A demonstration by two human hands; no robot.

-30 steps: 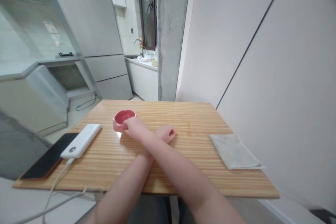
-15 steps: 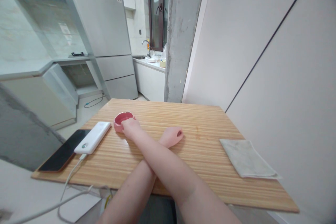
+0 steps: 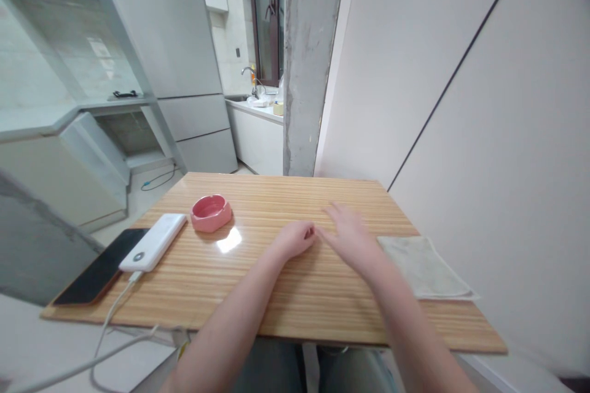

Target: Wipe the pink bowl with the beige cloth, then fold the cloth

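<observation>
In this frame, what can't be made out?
Head view only:
- Right hand: motion-blurred, so finger pose and any contact with the table or cloth are unclear.
- Left hand: curled, palm hidden.
- Phone: partly covered by the power bank.
- Cable: runs off the left edge.
- Items by the sink: too small to identify.

Nothing can be read with certainty. The fridge (image 3: 170, 31) carries a small dark brand line near the top of its door and a blue-and-white sticker at the upper right corner, both too small and blurred to make out. The power bank (image 3: 154, 242) shows only a round mark, no legible lettering.
</observation>
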